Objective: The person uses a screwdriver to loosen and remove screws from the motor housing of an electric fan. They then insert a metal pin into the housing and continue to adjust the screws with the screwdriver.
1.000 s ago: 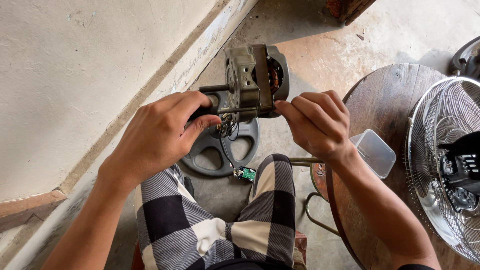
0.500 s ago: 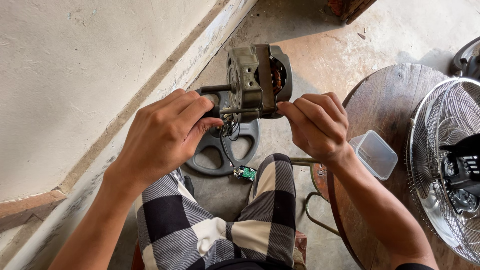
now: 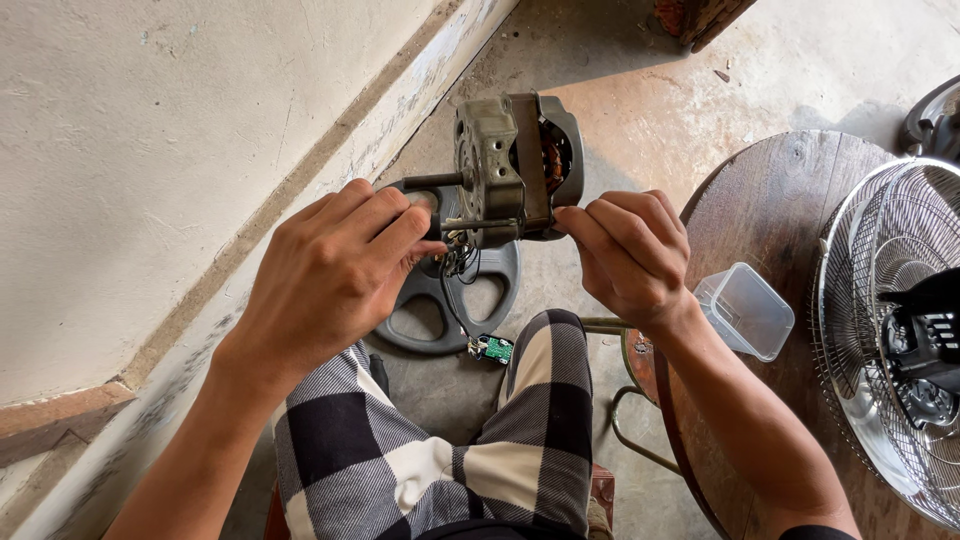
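While both hands, left hand [image 3: 330,275] and right hand [image 3: 625,255], clench the fan motor [image 3: 515,170], plastic tub [image 3: 745,310], fan guard [image 3: 890,330] crowd the round table's [image 3: 770,200] edge; wall [image 3: 150,150] close left.

wall [image 3: 150,150] left, table [image 3: 770,200] right, floor [image 3: 640,110] open

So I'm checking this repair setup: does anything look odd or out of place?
A small green circuit board dangles loose on thin wires beneath the fan motor held by both hands; nothing supports it.
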